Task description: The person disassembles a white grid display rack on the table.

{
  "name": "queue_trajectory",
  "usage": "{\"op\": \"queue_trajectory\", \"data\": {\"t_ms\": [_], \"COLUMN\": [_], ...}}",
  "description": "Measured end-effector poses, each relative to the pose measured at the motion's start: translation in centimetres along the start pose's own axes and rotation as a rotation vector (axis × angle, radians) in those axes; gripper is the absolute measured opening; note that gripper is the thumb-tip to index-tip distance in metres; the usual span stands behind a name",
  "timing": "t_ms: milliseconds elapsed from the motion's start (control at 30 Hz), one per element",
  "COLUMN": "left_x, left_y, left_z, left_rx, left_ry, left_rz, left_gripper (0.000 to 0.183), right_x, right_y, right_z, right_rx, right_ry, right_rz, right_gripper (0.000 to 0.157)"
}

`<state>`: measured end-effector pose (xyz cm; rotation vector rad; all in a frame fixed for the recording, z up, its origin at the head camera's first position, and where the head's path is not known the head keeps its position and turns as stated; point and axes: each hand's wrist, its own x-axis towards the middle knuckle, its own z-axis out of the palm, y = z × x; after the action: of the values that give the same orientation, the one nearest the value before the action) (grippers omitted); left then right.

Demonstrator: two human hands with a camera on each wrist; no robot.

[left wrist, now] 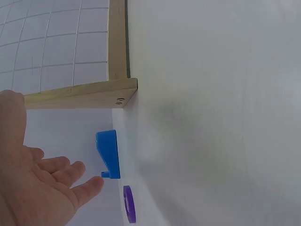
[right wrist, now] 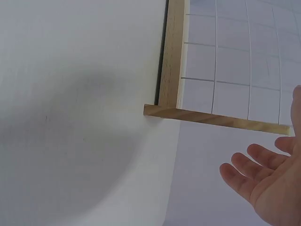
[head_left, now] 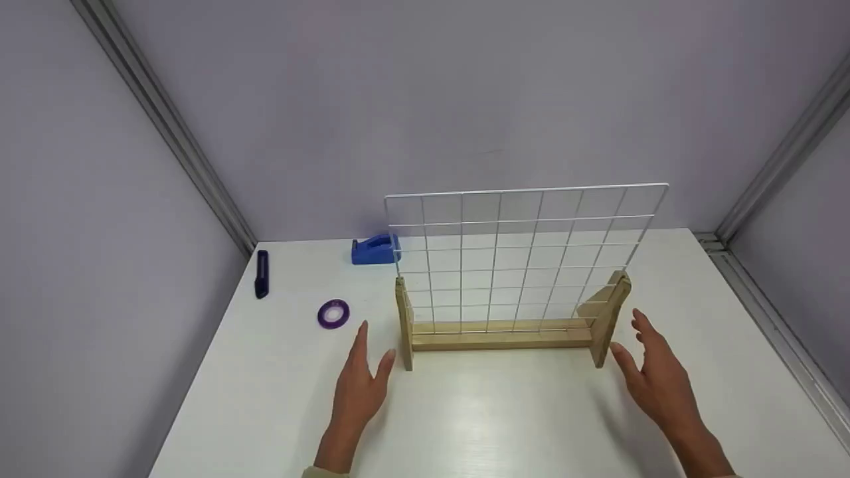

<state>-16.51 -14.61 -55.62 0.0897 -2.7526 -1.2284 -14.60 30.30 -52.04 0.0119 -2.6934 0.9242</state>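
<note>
Though wrist views cut off 1 rack [head_left: 501, 340], 2 wide-spread hands [head_left: 360, 392] [head_left: 659, 385] are by it; left of it: 1 ring [head_left: 321, 317], 1 holder [head_left: 374, 253], 1 stick [head_left: 262, 274].

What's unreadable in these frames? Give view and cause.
Left wrist: upper tip of the flat, light wooden side upright, hidden by the left hand.
Left wrist: top of the white rectangular wire grid, cut off by the left edge.
Right wrist: part of the right hand, cut off by the right edge.
Head: fine detail on the slim dark blue tool, too small.
</note>
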Motion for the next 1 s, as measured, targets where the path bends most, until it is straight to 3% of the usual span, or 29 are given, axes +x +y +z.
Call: {"op": "queue_trajectory", "data": {"t_ms": [600,1000], "left_x": [1.5,2.2], "left_y": [1.3,2.2], "left_z": [0.2,0.4], "left_rx": [0.002,-0.066], "left_ry": [0.004,0.001], "left_rz": [0.012,0.013], "left_gripper": [0.075,0.075], "right_x": [1.1,2.2], "right_y": [-2.6,-4.2], "right_z": [2.2,2.8], "right_rx": [0.093,0.197], "right_ry": [0.042,0.041], "right_rz": [-0.066,-0.028], "right_gripper": [0.067,0.063]}}
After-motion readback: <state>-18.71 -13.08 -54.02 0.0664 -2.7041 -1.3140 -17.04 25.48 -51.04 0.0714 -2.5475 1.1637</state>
